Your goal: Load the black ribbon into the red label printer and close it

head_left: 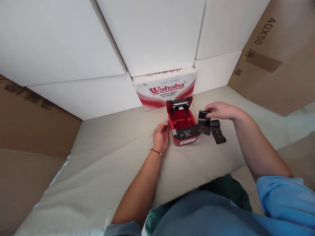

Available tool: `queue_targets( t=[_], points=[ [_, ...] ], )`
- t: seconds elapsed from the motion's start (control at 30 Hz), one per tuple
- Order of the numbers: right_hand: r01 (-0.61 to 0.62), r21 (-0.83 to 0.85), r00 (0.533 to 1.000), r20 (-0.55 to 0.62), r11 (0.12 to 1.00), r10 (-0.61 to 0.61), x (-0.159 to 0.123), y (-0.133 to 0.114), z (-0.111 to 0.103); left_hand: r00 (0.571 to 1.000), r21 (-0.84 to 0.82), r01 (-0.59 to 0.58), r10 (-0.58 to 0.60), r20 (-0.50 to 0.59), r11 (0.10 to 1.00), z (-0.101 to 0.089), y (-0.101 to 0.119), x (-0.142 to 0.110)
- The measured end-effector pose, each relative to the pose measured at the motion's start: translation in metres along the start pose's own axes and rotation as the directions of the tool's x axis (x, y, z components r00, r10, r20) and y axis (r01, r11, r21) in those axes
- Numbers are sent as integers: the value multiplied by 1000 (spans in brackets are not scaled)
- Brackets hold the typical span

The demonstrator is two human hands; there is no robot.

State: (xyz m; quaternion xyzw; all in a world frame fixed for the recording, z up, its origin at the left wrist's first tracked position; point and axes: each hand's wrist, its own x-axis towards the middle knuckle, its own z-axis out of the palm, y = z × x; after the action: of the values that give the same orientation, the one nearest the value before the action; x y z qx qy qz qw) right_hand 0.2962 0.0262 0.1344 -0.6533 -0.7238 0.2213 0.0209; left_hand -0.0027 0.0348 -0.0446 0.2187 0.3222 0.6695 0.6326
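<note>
Pinching a dark, glossy piece (204, 122) between thumb and fingers, the right hand (218, 110) is clamped on its upper end, just off the printer's right side, at about three o'clock. And look at the left hand (161, 139)! It's over at nine o'clock, fingers curled, fingertips up against the side of the red printer (185, 142); whether those fingertips meet each other, I can't tell from here.

The printer sits on the pale cloth (118, 144) between the two hands, lid (179, 104) raised at twelve o'clock, red compartment wide open, black button panel and white label at six. Out at three o'clock, past the held piece, a second dark piece (218, 132) lies on the cloth, curled at its upper end, its tail pointing towards five.

Right behind the lid, at twelve, stands the red-and-white Wahaha box (167, 87), with big white boxes (157, 36) stacked above and around it. Brown cartons flank the scene: one (275, 62) at two o'clock, another (31, 131) at nine. And there's a thin reddish bracelet (157, 152) around the left wrist!
</note>
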Motion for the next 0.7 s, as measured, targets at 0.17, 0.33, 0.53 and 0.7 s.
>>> queue_targets(
  t=[0.17, 0.33, 0.53, 0.7],
  points=[
    [-12, -65, 1000, 6, 998, 13, 22, 10, 47, 1000, 4, 14, -14, 20, 1000, -2, 3, 1],
    [-53, -132, 998, 8, 990, 55, 6, 35, 57, 998, 2, 37, -37, 56, 999, -5, 3, 0],
    [-95, -131, 995, -53, 987, 88, -13, 63, 71, 994, 21, 60, -62, 95, 998, -2, 3, -3],
    [-139, -131, 989, -68, 981, 131, -18, 80, 70, 998, 6, 32, -32, 62, 999, -2, 6, -2]
  ],
)
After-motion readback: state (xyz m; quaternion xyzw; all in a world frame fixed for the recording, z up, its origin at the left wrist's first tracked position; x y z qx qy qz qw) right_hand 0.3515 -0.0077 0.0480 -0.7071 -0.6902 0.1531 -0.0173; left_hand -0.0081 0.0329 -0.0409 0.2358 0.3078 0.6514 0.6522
